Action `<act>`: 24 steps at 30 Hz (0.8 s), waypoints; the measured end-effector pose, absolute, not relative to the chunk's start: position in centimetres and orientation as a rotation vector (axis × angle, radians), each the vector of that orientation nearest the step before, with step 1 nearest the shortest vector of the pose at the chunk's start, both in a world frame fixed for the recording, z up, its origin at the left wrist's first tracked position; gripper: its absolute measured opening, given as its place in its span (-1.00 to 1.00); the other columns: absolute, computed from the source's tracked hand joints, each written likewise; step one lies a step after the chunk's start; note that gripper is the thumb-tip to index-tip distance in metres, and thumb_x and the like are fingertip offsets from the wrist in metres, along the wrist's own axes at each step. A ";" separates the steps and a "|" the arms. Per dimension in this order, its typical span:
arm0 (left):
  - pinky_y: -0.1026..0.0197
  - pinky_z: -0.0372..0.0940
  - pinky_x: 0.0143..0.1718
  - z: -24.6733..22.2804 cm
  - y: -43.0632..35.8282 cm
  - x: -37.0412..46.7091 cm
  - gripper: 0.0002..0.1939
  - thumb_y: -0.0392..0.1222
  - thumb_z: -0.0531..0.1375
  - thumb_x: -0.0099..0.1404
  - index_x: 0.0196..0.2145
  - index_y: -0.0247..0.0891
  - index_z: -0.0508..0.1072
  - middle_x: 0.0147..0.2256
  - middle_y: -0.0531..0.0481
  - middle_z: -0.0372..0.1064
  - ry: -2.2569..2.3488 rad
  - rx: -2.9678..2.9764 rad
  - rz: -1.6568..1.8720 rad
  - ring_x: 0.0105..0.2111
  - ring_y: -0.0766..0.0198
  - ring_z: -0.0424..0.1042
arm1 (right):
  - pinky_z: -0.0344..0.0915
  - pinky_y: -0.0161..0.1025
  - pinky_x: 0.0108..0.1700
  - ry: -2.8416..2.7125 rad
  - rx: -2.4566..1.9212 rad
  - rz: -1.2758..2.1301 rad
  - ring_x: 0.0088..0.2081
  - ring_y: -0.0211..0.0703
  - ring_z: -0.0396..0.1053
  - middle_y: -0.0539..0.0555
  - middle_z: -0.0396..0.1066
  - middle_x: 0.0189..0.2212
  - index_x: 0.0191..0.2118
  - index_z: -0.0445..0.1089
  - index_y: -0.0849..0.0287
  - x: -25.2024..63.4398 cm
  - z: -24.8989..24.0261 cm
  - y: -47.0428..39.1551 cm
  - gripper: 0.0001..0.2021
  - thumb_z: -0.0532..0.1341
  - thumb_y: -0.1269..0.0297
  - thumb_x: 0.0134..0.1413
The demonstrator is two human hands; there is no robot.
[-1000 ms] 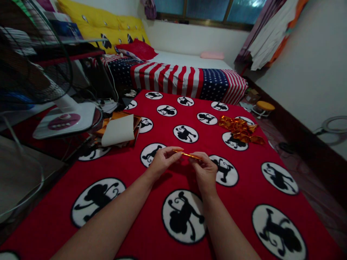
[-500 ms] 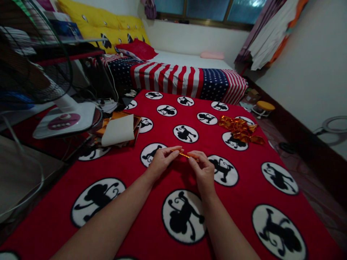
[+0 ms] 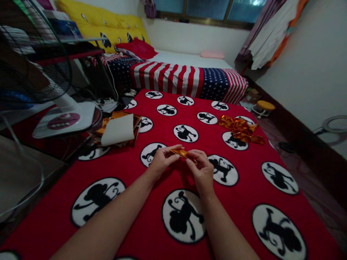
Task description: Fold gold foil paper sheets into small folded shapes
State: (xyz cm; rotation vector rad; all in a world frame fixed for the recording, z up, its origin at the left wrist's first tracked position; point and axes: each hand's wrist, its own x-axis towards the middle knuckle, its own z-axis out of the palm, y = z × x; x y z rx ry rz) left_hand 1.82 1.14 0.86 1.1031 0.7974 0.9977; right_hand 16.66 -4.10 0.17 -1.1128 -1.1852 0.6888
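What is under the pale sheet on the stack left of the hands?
Orange sheets stick out past the far and left edges of the pale sheet; whatever lies beneath its middle is covered.

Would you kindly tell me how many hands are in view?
2: the left hand and the right hand, both holding the shiny orange foil over the red blanket. No other hand shows.

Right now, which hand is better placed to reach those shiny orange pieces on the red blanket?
Probably the right hand: the shiny orange pieces lie on its side, while the left hand would have to cross past it. Both hold the folded orange piece, so the right must free its grip first.
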 end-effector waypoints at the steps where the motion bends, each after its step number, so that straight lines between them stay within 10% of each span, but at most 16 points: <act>1: 0.12 0.32 0.00 0.9 1.1 1.8 -0.54 -0.23 0.33 0.05 -0.05 -0.32 0.52 -0.02 -0.21 0.48 0.792 1.096 1.002 -0.06 0.08 0.47 | 0.36 -0.14 -0.06 -1.186 -1.107 0.687 -0.08 -0.10 0.37 0.11 0.34 -0.17 -0.21 0.50 0.10 16.6 0.2 -4.1 -0.85 0.27 0.37 0.07; 24: 0.28 0.38 -0.29 0.8 1.6 2.1 -0.45 -0.20 0.41 -0.08 -0.10 -0.32 0.41 -0.25 -0.09 0.52 0.834 0.811 1.118 -0.30 0.24 0.52 | 0.42 -0.22 -0.25 -1.391 -1.164 0.561 -0.20 -0.13 0.41 0.10 0.39 -0.25 -0.29 0.53 0.07 15.8 0.9 -4.8 -0.88 0.23 0.37 0.12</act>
